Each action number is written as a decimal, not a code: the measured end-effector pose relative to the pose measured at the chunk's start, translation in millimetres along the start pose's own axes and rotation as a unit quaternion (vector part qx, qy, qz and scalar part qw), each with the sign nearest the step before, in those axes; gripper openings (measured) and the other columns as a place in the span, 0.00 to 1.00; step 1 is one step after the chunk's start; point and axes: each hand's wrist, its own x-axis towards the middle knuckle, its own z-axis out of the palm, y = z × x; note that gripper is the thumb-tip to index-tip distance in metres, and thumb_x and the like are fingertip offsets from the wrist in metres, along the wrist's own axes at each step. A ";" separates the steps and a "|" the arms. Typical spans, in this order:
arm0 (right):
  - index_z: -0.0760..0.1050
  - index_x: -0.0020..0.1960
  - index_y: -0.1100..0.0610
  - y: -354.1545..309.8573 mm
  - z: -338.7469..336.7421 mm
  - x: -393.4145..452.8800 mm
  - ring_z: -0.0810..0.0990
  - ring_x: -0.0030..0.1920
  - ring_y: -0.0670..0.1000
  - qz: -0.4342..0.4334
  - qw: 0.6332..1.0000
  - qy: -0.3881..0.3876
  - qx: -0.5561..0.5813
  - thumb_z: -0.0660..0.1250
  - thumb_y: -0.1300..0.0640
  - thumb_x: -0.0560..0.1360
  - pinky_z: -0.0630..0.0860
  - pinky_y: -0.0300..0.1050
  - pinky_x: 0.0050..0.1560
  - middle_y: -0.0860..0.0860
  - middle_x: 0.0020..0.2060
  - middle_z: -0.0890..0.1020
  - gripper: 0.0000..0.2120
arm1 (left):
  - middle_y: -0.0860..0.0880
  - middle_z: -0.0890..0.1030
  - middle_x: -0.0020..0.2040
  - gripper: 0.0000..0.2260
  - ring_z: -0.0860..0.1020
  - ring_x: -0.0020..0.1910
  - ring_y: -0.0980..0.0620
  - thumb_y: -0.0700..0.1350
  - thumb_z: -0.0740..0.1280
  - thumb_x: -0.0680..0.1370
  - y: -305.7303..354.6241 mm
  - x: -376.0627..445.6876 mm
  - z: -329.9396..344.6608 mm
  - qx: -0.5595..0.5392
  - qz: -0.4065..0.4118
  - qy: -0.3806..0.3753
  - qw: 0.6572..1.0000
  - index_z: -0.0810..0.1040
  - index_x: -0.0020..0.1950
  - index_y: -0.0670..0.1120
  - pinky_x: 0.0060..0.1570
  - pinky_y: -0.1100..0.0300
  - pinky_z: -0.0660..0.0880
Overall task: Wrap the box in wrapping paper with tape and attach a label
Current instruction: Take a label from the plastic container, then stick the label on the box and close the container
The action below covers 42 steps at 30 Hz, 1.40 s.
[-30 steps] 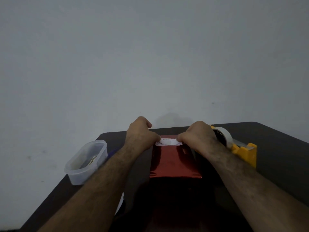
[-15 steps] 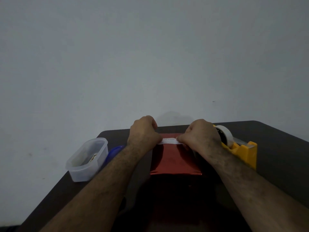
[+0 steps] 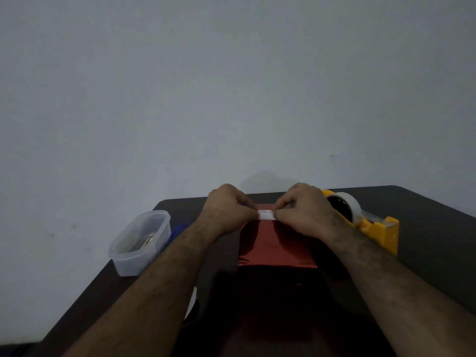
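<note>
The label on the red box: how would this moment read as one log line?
step: attaching label | left hand: pinching label left end | right hand: pinching right end | red wrapped box: on table

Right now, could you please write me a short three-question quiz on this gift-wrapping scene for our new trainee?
1. True or false: the red wrapped box lies between the clear plastic tub and the yellow tape dispenser.
2. What do the left hand and right hand pinch between them? A) scissors B) a small white label C) a ribbon
3. Fill in: the label is at the box's ____ edge, away from the person.

Key
1. True: the tub stands to the left of the box, the dispenser to the right.
2. B: each hand holds one end of the label.
3. Far.
</note>
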 end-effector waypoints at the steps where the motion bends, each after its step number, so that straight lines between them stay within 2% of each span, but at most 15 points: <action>1: 0.89 0.43 0.46 0.1 -1.0 -0.5 0.78 0.42 0.39 0.007 1.000 0.000 0.006 0.77 0.54 0.72 0.74 0.34 0.41 0.39 0.39 0.78 0.04 | 0.57 0.85 0.36 0.03 0.82 0.38 0.64 0.48 0.78 0.70 -1.2 -0.2 0.4 -0.003 -0.009 -0.009 1.000 0.90 0.41 0.56 0.34 0.70 0.74; 5: 0.88 0.39 0.46 1.7 -2.9 -1.2 0.80 0.42 0.40 0.030 0.999 0.002 0.024 0.77 0.55 0.71 0.82 0.42 0.43 0.40 0.38 0.80 0.04 | 0.57 0.86 0.38 0.02 0.83 0.42 0.60 0.48 0.79 0.70 -4.5 -1.8 -3.0 -0.021 -0.034 -0.011 0.999 0.90 0.41 0.55 0.40 0.62 0.78; 7: 0.87 0.37 0.46 3.4 -2.4 -0.6 0.81 0.42 0.41 0.036 0.999 0.007 0.022 0.77 0.55 0.70 0.82 0.44 0.43 0.40 0.38 0.81 0.05 | 0.57 0.86 0.39 0.02 0.83 0.43 0.59 0.47 0.78 0.70 -6.3 -2.5 -5.2 -0.029 -0.043 -0.005 0.999 0.90 0.40 0.54 0.42 0.60 0.81; 9: 0.87 0.36 0.47 4.1 -1.8 0.3 0.80 0.43 0.40 0.029 0.999 0.024 0.000 0.76 0.56 0.70 0.78 0.40 0.41 0.40 0.38 0.81 0.06 | 0.57 0.86 0.40 0.04 0.83 0.44 0.59 0.45 0.77 0.70 -6.8 -3.3 -5.5 -0.038 -0.045 0.009 0.998 0.89 0.40 0.53 0.44 0.58 0.83; 12: 0.88 0.40 0.48 3.5 -0.9 1.4 0.78 0.45 0.40 0.005 0.999 0.048 -0.001 0.75 0.57 0.71 0.71 0.32 0.41 0.39 0.40 0.80 0.06 | 0.58 0.86 0.38 0.04 0.83 0.43 0.60 0.45 0.76 0.69 -5.8 -4.8 -3.9 -0.055 -0.048 0.024 0.997 0.89 0.40 0.54 0.47 0.57 0.84; 15: 0.88 0.41 0.47 1.3 1.4 -0.1 0.79 0.46 0.42 -0.011 1.000 0.023 -0.007 0.76 0.55 0.71 0.76 0.38 0.45 0.40 0.45 0.79 0.03 | 0.58 0.86 0.38 0.05 0.83 0.44 0.58 0.51 0.75 0.65 -5.7 -7.1 -3.5 -0.035 -0.056 0.019 0.998 0.88 0.39 0.57 0.48 0.53 0.84; 17: 0.87 0.40 0.48 0.9 3.2 0.3 0.79 0.45 0.43 -0.001 0.999 0.015 -0.036 0.76 0.54 0.71 0.75 0.38 0.43 0.41 0.42 0.80 0.03 | 0.58 0.86 0.38 0.04 0.83 0.43 0.58 0.48 0.75 0.66 -6.4 -8.3 -4.3 -0.028 -0.056 0.023 0.998 0.88 0.38 0.57 0.48 0.51 0.85; 20: 0.87 0.38 0.48 -9.4 2.9 4.1 0.81 0.48 0.48 0.008 0.997 0.045 -0.069 0.73 0.57 0.71 0.80 0.44 0.45 0.42 0.39 0.81 0.06 | 0.59 0.85 0.42 0.07 0.83 0.46 0.57 0.43 0.74 0.69 -3.0 -10.7 -9.5 -0.026 -0.041 0.062 0.997 0.86 0.36 0.56 0.50 0.52 0.85; 23: 0.87 0.40 0.48 -35.8 -1.3 5.7 0.81 0.53 0.54 -0.002 0.992 0.068 -0.106 0.71 0.56 0.71 0.82 0.52 0.53 0.45 0.45 0.84 0.07 | 0.57 0.85 0.46 0.08 0.84 0.44 0.55 0.41 0.71 0.70 1.3 -14.3 -20.1 -0.054 -0.035 0.113 0.991 0.87 0.40 0.55 0.47 0.53 0.85; 25: 0.87 0.42 0.49 -53.7 -5.4 5.9 0.81 0.53 0.54 -0.017 0.991 0.068 -0.113 0.71 0.57 0.73 0.81 0.51 0.55 0.46 0.49 0.85 0.06 | 0.56 0.85 0.46 0.09 0.83 0.42 0.54 0.40 0.71 0.70 2.7 -19.9 -30.5 -0.070 -0.028 0.133 0.988 0.88 0.43 0.53 0.45 0.55 0.84; 28: 0.87 0.46 0.51 -79.2 -14.1 0.3 0.82 0.50 0.50 -0.032 0.996 0.046 -0.069 0.72 0.58 0.74 0.78 0.45 0.50 0.46 0.49 0.86 0.06 | 0.56 0.84 0.41 0.08 0.79 0.36 0.56 0.40 0.72 0.71 -2.9 -30.2 -51.8 -0.091 -0.025 0.149 0.984 0.87 0.45 0.51 0.39 0.60 0.77; 32: 0.86 0.51 0.49 -114.1 -6.9 -14.0 0.82 0.48 0.48 -0.050 0.999 0.008 -0.016 0.74 0.54 0.71 0.79 0.45 0.49 0.44 0.46 0.84 0.09 | 0.55 0.83 0.51 0.09 0.82 0.47 0.52 0.44 0.73 0.70 -33.7 -50.3 -81.2 -0.073 -0.039 0.204 0.975 0.87 0.46 0.55 0.47 0.54 0.83; 36: 0.85 0.51 0.51 -158.5 34.9 -29.7 0.81 0.46 0.46 -0.063 0.996 -0.068 -0.014 0.76 0.51 0.74 0.73 0.41 0.40 0.45 0.45 0.83 0.08 | 0.52 0.81 0.58 0.10 0.79 0.55 0.53 0.46 0.73 0.72 -77.1 -90.4 -102.3 -0.011 -0.063 0.255 0.965 0.86 0.52 0.52 0.58 0.51 0.80; 39: 0.85 0.49 0.53 -177.3 72.4 -36.3 0.82 0.44 0.48 -0.034 0.993 -0.104 -0.038 0.75 0.52 0.74 0.78 0.43 0.40 0.49 0.45 0.85 0.06 | 0.49 0.79 0.63 0.18 0.75 0.64 0.47 0.51 0.73 0.72 -103.0 -112.6 -101.3 0.045 -0.090 0.281 0.955 0.84 0.61 0.51 0.65 0.49 0.75; 42: 0.80 0.47 0.56 -186.6 109.8 -35.9 0.80 0.41 0.51 0.031 0.988 -0.124 -0.086 0.72 0.51 0.73 0.78 0.46 0.41 0.51 0.41 0.82 0.09 | 0.48 0.75 0.70 0.31 0.71 0.69 0.43 0.56 0.74 0.70 -126.2 -129.1 -94.8 0.094 -0.125 0.303 0.940 0.76 0.72 0.50 0.66 0.46 0.69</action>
